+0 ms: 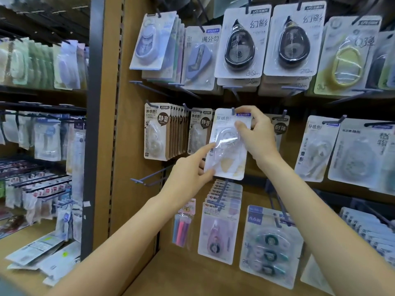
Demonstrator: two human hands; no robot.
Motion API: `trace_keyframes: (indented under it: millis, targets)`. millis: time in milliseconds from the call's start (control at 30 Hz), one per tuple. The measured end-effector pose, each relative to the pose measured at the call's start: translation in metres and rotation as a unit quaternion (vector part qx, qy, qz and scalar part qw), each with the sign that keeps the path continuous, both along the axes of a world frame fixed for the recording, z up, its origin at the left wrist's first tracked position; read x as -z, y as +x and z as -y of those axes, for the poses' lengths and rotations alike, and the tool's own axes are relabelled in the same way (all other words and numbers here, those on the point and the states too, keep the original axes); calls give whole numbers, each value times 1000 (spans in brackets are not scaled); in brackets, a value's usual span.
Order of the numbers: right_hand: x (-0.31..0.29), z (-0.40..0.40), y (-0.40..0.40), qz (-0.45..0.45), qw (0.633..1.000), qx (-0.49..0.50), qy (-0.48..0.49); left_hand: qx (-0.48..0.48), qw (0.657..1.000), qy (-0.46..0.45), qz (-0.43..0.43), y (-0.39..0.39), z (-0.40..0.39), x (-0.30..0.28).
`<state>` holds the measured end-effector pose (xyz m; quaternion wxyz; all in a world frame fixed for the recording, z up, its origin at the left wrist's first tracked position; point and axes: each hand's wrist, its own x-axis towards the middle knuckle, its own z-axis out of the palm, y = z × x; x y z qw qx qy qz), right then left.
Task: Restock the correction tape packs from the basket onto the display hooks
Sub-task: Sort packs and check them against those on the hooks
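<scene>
1. Head view, the only one here: we're mid-hang. A correction tape pack (227, 144), white card with a clear blister, is held up against the brown display panel (136, 133) in the middle row, its top edge right at a display hook (233, 110).

2. The right hand (254, 133) has the top right of the pack. The thumb is curled over the front of the blister and the fingers wrap over the top edge by the blue logo, so it's a proper pinch, not just a touch.

3. The left hand (188, 169) takes the bottom left corner. The forefinger is stretched out along the blister, while the thumb and other fingers seem to nip the lower edge. Looks like it's steadying and aiming the card.

4. I can't tell whether the hang hole is already over the hook tip; the fingers cover that bit. My guess is it's just going on.

5. Neighbours: kraft-card packs (158, 131) hang just left of it, and another pack sits behind the right hand. An empty hook (149, 177) sticks out lower left, near the left hand.

6. The basket isn't in view, so no idea how many packs are left.

7. Next move, I reckon: keep the card square, slide it back along the hook toward the panel, then let go with both hands. Main fuss is lining that small hole up without bending the card.
</scene>
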<state>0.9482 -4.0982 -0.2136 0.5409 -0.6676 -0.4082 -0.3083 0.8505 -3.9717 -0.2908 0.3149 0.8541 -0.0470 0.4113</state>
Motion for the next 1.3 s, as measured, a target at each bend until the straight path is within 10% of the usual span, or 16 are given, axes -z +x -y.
trace_keyframes:
  millis: [167, 333, 433, 533, 733, 833, 1033, 1300]
  targets:
    - [-7, -4, 18, -107, 994, 27, 8, -4, 999, -9, -45, 9, 1, -3]
    - [-14, -18, 27, -54, 956, 227, -176, -49, 998, -5, -37, 2, -15, 11]
    - [17, -19, -5, 14, 950, 297, -97, -95, 995, -12, 14, -15, -27, 28]
    - [81, -24, -59, 92, 984, 153, 25, -139, 986, -31, 82, -51, -42, 64]
    - [257, -81, -163, -7, 988, -87, -129, -269, 948, -172, 5, -161, -89, 227]
    - [365, -118, -202, -85, 922, -149, -347, -344, 894, -244, -153, -233, -107, 337]
    - [524, -150, -239, -244, 661, -222, -674, -390, 759, -319, -412, -340, -88, 475]
    - [619, -181, -233, -286, 601, -158, -729, -333, 738, -391, -439, -316, -93, 530]
